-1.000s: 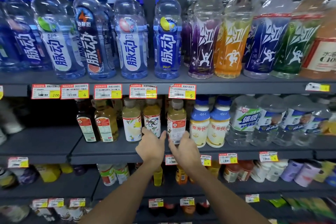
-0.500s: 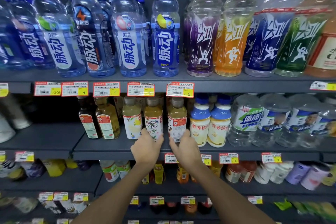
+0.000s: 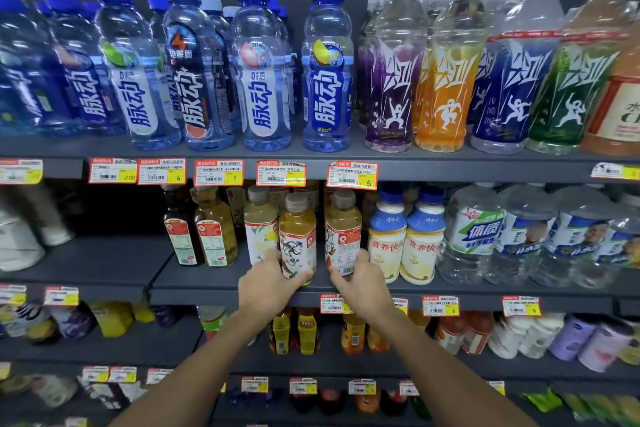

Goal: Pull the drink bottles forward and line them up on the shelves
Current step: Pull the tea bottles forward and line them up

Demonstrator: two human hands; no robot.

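Observation:
On the middle shelf (image 3: 214,279) stand small amber tea bottles. My left hand (image 3: 268,282) grips the base of one with a white patterned label (image 3: 297,236), at the shelf's front edge. My right hand (image 3: 360,282) grips the bottom of the tea bottle beside it (image 3: 343,232), whose label shows a barcode. A pale tea bottle (image 3: 260,227) stands just left of them, and two darker bottles (image 3: 199,229) further left. More tea bottles stand behind, partly hidden.
White milk-drink bottles with blue caps (image 3: 403,236) stand right of my right hand, then clear electrolyte bottles (image 3: 519,236). The top shelf (image 3: 311,158) holds tall blue and coloured sports drinks. Lower shelves hold small bottles and cans. Dark open space lies at the middle shelf's left.
Both hands have closed around the bases of the two tea bottles and drawn them toward the shelf's front edge. The camera has tilted slightly.

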